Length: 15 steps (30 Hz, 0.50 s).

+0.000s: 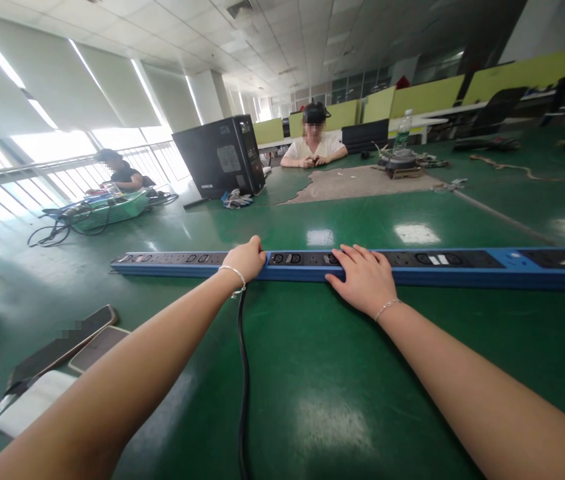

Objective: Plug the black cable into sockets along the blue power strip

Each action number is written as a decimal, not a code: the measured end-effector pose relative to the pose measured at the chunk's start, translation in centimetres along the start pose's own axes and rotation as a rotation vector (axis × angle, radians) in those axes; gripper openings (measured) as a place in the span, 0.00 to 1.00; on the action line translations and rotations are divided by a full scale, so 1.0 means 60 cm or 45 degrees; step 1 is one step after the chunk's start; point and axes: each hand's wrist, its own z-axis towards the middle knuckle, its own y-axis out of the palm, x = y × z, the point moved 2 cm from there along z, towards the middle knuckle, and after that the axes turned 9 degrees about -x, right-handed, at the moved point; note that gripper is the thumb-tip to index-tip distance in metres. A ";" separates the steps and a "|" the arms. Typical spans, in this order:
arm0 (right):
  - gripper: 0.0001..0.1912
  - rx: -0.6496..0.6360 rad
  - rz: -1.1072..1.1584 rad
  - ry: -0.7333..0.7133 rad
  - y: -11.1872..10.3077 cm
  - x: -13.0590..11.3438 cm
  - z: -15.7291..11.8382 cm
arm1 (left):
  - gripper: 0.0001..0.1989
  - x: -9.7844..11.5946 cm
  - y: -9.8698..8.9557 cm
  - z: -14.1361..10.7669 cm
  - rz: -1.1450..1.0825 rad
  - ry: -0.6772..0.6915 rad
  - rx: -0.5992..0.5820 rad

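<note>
A long blue power strip with black sockets lies across the green table from left to right. My left hand is closed at the strip, left of its middle, its fingers curled; what it grips is hidden. From beneath that hand a black cable runs down toward me. My right hand lies flat on the strip to the right of the middle, with its fingers apart and its thumb at the front edge.
Phones and a white object lie at the left front. Behind the strip stand a black computer case, gloves and a green basket. One person sits opposite, another at the far left. A bottle stands at the back.
</note>
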 end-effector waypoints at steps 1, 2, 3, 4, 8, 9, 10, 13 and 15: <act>0.27 -0.001 0.001 0.001 0.000 0.000 0.000 | 0.13 0.000 0.001 -0.002 -0.004 -0.003 0.007; 0.27 -0.001 0.003 0.003 0.000 0.000 0.000 | 0.13 0.000 0.002 -0.001 -0.007 -0.002 0.003; 0.27 0.000 0.004 0.005 0.000 0.000 0.000 | 0.12 -0.001 0.002 0.000 -0.010 0.001 -0.008; 0.27 -0.001 0.004 0.006 0.001 0.001 0.000 | 0.12 -0.001 0.001 0.003 -0.015 0.006 -0.026; 0.27 -0.006 -0.011 -0.001 0.003 0.002 0.000 | 0.12 -0.003 -0.003 0.011 -0.036 0.013 -0.078; 0.27 -0.005 -0.018 -0.004 0.003 0.002 0.000 | 0.12 -0.003 -0.003 0.011 -0.036 0.016 -0.072; 0.26 -0.003 -0.025 -0.007 0.002 0.002 -0.001 | 0.12 -0.002 -0.002 0.009 -0.034 0.023 -0.065; 0.24 0.004 -0.040 -0.023 -0.002 0.002 -0.003 | 0.12 0.000 -0.008 0.003 -0.024 0.043 -0.046; 0.23 0.003 -0.041 -0.030 -0.004 0.001 -0.004 | 0.11 -0.001 -0.029 -0.001 -0.053 0.029 0.016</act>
